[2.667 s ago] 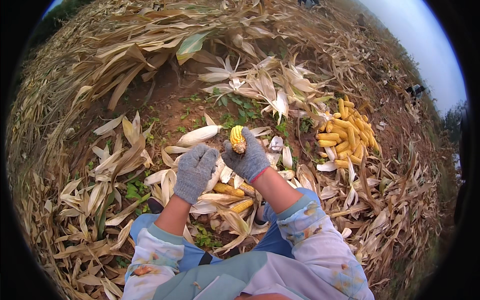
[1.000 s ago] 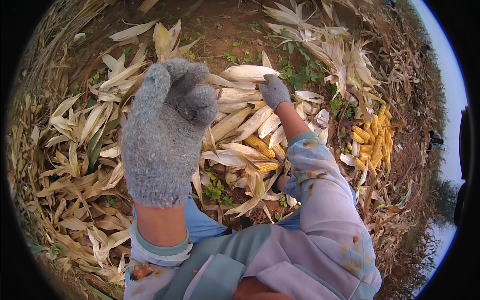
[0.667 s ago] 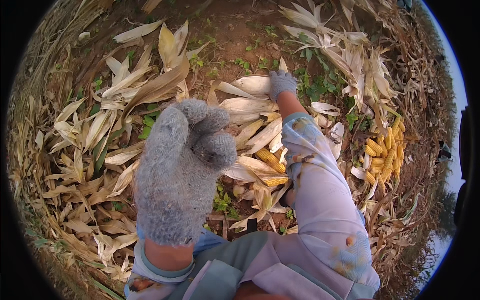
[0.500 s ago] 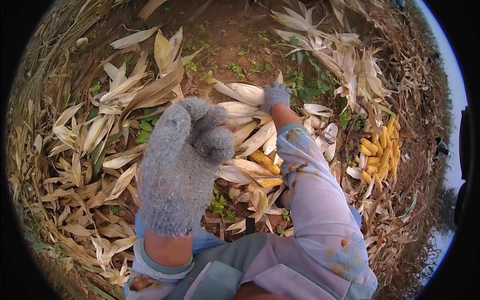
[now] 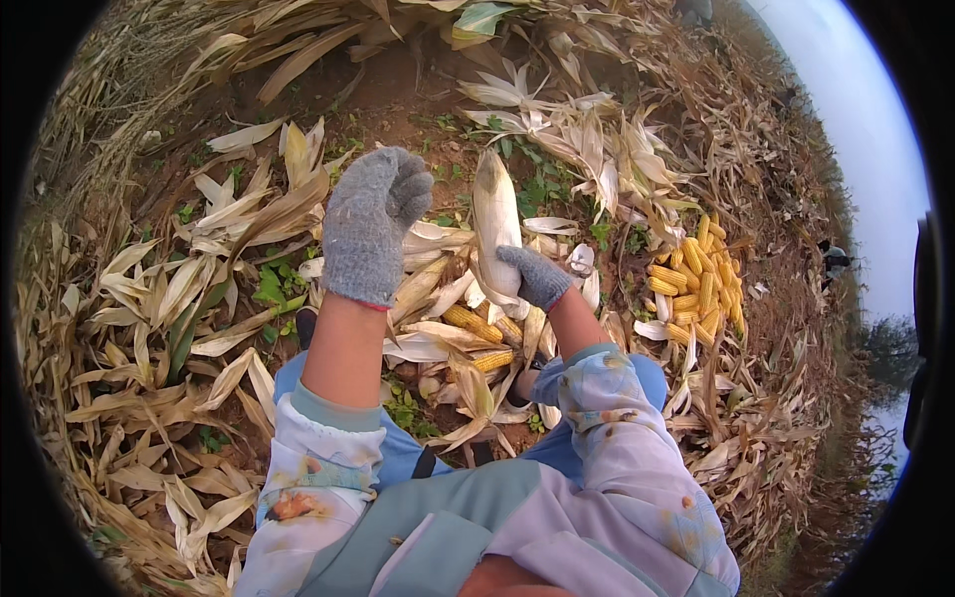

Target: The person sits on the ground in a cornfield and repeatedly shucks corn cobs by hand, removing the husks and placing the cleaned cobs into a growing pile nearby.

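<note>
Grey knitted gloves cover both hands. My right hand (image 5: 538,278) grips the lower end of an ear of corn (image 5: 494,214) still in its pale husk, its tip pointing away from me. To the left of that ear, my left hand (image 5: 369,221) is raised with the fingers curled in; whatever they may hold is hidden. Below the hands lies a pile of ears in dry husks (image 5: 426,289). Among them, a partly bared yellow ear (image 5: 472,323) and another yellow ear (image 5: 492,360) show their kernels.
A heap of husked yellow corn ears (image 5: 696,284) lies on the right. Dry husks and leaves (image 5: 587,139) cover much of the reddish soil (image 5: 383,99), with a few green weeds (image 5: 279,285). My blue trouser legs (image 5: 403,478) are close beneath the forearms.
My right hand has come back toward me and lifted a husked-in ear off the pile. The left hand has moved down and away from the camera, its fingers still curled.
</note>
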{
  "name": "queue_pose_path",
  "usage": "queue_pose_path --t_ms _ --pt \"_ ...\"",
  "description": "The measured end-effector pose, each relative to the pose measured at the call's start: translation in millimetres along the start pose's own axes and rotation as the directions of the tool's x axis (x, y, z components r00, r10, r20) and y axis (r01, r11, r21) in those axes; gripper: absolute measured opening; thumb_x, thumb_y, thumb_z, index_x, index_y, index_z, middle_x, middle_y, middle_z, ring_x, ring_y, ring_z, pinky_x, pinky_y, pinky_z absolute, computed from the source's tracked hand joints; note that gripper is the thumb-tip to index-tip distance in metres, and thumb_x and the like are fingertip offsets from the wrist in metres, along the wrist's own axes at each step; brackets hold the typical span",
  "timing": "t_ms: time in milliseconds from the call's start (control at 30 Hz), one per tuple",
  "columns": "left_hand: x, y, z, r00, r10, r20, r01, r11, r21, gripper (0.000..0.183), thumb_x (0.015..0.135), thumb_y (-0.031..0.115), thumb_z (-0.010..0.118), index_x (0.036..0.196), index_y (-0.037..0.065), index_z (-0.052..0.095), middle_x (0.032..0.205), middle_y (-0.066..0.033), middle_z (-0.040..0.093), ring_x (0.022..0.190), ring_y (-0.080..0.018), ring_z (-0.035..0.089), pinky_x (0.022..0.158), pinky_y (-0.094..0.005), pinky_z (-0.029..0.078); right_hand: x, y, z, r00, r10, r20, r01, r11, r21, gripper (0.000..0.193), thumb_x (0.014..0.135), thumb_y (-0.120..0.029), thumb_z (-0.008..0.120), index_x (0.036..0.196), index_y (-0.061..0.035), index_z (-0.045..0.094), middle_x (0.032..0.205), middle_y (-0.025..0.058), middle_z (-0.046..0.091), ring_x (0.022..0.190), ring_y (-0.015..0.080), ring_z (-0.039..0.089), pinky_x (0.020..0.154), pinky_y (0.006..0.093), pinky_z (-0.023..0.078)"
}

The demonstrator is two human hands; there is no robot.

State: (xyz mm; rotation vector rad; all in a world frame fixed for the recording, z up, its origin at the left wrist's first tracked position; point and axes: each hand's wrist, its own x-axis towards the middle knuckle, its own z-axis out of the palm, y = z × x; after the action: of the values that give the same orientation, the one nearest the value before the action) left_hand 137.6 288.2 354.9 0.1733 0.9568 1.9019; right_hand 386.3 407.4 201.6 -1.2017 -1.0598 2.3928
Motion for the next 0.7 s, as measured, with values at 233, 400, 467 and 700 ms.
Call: queue_pose_path --t_ms 233,400,467,700 --pt "-6.3 -24.9 8.2 0.948 0.249 0.2 -0.302 0.901 0.312 0.035 0.097 0.025 0.065 0.123 0.002 0.062 0.114 -0.0101 0.067 0.1 -0.0182 0.065 0.084 -0.0312 0.057 -96.4 -73.8 63.8 0.911 -0.375 0.172 0.393 0.664 -0.636 0.083 0.074 -0.039 0.082 0.137 0.0019 0.049 0.122 0.0125 0.063 0.107 0.0196 0.06 0.094 0.0338 0.048" --pt "-12.6 -28.7 2.9 0.954 0.244 0.175 -0.298 0.841 0.451 0.042 0.096 0.028 0.064 0.125 -0.003 0.062 0.117 -0.0099 0.066 0.104 -0.017 0.062 0.089 -0.0275 0.05 -110.0 -48.1 90.1 0.912 -0.382 0.146 0.376 0.641 -0.669 0.092 0.067 -0.043 0.087 0.137 0.0012 0.048 0.124 0.0165 0.061 0.111 0.023 0.059 0.096 0.0371 0.048" --pt "-5.5 -23.3 -0.7 0.886 0.378 0.267 -0.462 0.692 0.555 0.041 0.096 0.027 0.061 0.124 -0.003 0.062 0.116 -0.0103 0.067 0.102 -0.0162 0.062 0.086 -0.0278 0.051 -104.6 -49.7 98.0 0.911 -0.391 0.131 0.352 0.572 -0.741 0.088 0.068 -0.04 0.087 0.136 0.0012 0.049 0.123 0.0182 0.062 0.11 0.0251 0.061 0.095 0.0375 0.049" --pt "1.6 0.4 1.8 0.93 0.275 0.246 -0.362 0.808 0.464 0.036 0.096 0.023 0.058 0.12 -0.003 0.064 0.109 -0.0082 0.067 0.094 -0.0164 0.063 0.079 -0.0298 0.054 -94.1 -61.7 108.5 0.729 -0.667 0.156 0.387 0.213 -0.897 0.076 0.068 -0.031 0.085 0.13 0.0004 0.052 0.118 0.021 0.06 0.109 0.0363 0.061 0.096 0.0426 0.049"
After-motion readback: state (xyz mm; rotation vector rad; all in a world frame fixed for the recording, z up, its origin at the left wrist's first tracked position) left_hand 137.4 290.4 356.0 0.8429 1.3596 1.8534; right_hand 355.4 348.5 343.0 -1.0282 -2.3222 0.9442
